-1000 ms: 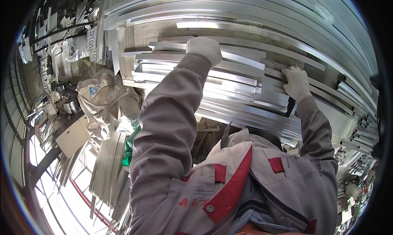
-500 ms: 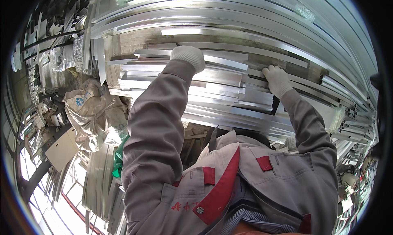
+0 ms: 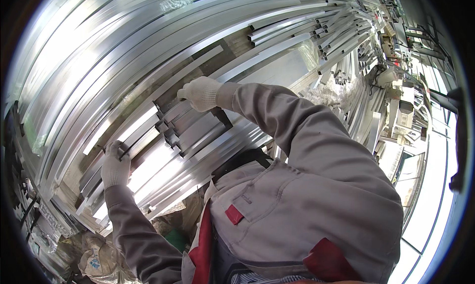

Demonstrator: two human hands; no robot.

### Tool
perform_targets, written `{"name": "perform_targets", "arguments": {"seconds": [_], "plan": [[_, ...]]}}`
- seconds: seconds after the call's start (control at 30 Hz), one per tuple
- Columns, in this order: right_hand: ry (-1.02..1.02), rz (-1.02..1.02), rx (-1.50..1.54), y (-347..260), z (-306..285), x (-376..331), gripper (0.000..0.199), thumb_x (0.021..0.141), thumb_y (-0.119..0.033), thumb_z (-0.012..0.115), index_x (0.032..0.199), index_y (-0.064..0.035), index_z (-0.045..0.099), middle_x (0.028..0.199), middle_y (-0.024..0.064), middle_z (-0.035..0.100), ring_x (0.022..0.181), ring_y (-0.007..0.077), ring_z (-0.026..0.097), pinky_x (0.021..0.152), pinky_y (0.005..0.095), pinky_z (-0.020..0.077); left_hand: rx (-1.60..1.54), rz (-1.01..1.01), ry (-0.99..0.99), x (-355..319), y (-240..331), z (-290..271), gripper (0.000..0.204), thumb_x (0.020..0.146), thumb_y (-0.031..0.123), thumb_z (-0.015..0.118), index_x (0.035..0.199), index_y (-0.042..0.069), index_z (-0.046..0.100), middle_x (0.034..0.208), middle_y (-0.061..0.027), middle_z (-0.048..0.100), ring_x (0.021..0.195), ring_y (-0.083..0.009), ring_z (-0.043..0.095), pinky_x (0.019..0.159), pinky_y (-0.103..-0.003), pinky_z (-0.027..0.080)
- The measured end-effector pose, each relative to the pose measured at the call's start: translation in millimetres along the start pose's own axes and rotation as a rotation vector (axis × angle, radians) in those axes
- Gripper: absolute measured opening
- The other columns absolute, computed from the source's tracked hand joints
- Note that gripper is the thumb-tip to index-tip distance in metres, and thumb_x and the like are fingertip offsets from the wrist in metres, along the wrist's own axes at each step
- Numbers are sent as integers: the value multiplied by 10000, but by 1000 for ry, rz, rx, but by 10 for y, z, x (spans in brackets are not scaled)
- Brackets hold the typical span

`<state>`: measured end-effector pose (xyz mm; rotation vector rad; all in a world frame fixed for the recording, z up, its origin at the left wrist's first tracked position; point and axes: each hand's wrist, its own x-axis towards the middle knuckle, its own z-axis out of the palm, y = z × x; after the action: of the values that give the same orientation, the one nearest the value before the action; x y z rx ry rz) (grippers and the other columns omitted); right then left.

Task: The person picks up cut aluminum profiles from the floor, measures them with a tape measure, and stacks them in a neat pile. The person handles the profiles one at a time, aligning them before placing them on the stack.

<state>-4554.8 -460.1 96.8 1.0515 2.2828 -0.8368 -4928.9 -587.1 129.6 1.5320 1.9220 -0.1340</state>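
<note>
My left hand [image 3: 116, 166], in a white knit glove, is closed at the left part of a stack of short aluminium profiles [image 3: 200, 138]. A thin dark stick [image 3: 124, 154], pen-like, pokes out beside its fingers; its exact kind is unclear. My right hand [image 3: 200, 93], gloved the same way, has its fingers curled down over metal bars just beyond the stack's open cut ends. What lies between those fingers is hidden. Bright glare covers the middle of the stack.
Long aluminium profiles [image 3: 94, 81] run across the far side. Square tubes [image 3: 284, 29] lie at far right, by a pale flat panel [image 3: 272, 71]. A crumpled sack [image 3: 96, 258] and a green item [image 3: 175, 239] are below my left arm. Clear plastic wrap [image 3: 175, 1] lies on the profiles.
My view has swung to the right, so the profiles now slant. Both gloved hands stay at the stack, and the tubes and bright windows on the right have come into view.
</note>
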Motion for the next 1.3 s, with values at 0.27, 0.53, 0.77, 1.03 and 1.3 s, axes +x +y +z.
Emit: {"name": "perform_targets", "arguments": {"seconds": [0.27,0.53,0.77,1.03,1.3], "plan": [[10,-12,16,-116,-175,-272,534,913,-380,748,1413,-194,730,1176,124,816,1107,356,792,937,501,641,-93,6,58,-137,-109,-139,412,969,139,640,1370,78,716,1261,-164,743,1078,-355,765,972,-445,600],[148,26,-48,59,-309,-262,278,895,-382,766,1112,-209,793,1031,92,819,976,336,803,846,499,646,-299,-103,21,-292,-234,-271,297,997,222,690,1230,69,792,1124,-148,799,966,-296,800,874,-417,613],[829,-168,-225,53,-78,-253,169,800,-123,838,930,-183,747,886,6,744,842,250,747,734,424,593,-150,-20,312,-616,-288,-211,361,970,324,823,1299,177,788,1252,-69,803,1011,-277,808,933,-424,645],[1015,-125,-296,134,17,-238,126,844,-119,799,906,-193,718,891,11,711,856,268,728,726,430,571,-11,-33,498,-833,-269,45,399,933,311,879,1296,180,774,1237,-52,767,845,-212,781,835,-393,647],[943,-36,-140,182,-314,-173,148,842,-75,748,966,-156,747,939,60,739,886,321,742,764,465,606,-6,-2,414,-893,-383,472,217,925,263,865,1114,175,805,1056,-43,765,857,-269,781,797,-428,644]]}}
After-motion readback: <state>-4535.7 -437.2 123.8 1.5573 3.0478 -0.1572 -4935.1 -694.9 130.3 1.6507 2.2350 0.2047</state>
